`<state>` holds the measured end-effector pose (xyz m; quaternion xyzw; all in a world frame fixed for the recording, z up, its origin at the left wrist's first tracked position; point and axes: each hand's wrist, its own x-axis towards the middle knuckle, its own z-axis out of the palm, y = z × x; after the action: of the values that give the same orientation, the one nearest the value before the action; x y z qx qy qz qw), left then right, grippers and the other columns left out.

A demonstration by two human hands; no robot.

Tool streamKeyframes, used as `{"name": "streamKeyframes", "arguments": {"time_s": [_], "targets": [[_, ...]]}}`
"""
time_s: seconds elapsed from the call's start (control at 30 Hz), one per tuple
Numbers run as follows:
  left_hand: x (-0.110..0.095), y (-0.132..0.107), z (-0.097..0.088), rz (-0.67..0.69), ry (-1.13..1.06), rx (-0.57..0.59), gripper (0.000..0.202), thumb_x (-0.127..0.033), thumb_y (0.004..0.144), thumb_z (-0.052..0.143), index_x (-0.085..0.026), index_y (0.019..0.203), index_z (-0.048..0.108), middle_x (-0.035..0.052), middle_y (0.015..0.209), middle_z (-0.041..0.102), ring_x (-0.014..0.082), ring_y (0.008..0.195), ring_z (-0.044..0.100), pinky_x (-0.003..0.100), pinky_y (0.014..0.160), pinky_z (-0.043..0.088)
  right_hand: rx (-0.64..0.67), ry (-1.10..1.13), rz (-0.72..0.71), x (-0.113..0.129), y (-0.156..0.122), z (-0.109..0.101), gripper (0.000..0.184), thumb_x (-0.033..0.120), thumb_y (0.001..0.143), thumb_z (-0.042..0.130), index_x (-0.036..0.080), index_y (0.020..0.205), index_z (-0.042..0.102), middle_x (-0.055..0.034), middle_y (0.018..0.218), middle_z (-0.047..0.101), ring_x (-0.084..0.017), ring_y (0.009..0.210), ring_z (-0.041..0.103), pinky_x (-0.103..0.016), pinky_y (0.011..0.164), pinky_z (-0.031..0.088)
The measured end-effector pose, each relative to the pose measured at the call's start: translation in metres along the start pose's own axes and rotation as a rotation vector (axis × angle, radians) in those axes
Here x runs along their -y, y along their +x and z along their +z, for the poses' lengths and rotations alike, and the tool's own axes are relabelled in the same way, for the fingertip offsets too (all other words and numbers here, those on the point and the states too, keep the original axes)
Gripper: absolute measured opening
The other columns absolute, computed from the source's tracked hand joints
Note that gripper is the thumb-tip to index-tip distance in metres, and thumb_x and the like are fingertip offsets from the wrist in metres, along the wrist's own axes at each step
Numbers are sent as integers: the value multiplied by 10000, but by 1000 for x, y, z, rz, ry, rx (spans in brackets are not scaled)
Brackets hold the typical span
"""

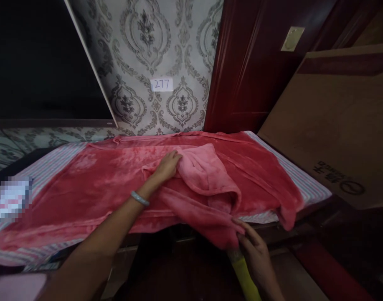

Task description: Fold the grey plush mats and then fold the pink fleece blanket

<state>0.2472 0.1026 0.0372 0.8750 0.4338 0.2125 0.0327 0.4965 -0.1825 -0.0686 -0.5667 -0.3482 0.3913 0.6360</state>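
A red-pink plush fleece garment [116, 184] lies spread across a table, with a lighter pink part [204, 167] bunched up near its middle. My left hand [169, 165], with a bracelet on the wrist, is closed on the left edge of this bunched part, its fingertips partly hidden in the folds. At the table's front edge, my right hand [252, 240] pinches the end of a long, sleeve-like piece [204, 219] that hangs toward me. A yellow-green strip [244, 276] shows just below that end, beside my right hand; what it belongs to I cannot make out.
Beneath the garment is a striped cloth [313, 188] on the table. A large dark screen [47, 62] stands at the back left. On the right a cardboard box [338, 125] leans close to the table. Patterned wallpaper bears a paper label [161, 84] reading 277.
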Motion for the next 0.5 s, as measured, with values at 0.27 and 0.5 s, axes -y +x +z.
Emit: {"name": "streamKeyframes", "arguments": {"time_s": [0.27,0.5], "targets": [[29,27,10,-21,17,104,561,-137,880,504,-198,1433,573,152,1603,397,315,1388,492,460,1159,390,-27,-200,-378,16,17,21,275,287,795,684,258,1063,737,-59,1049,730,-231,977,677,-319,818,555],[4,55,-11,-72,-76,-135,268,-225,935,448,-140,929,702,155,1042,711,270,1032,630,406,956,475,-60,-429,-704,37,30,25,132,313,896,626,235,850,721,-80,1007,698,-246,983,666,-373,826,549]]}}
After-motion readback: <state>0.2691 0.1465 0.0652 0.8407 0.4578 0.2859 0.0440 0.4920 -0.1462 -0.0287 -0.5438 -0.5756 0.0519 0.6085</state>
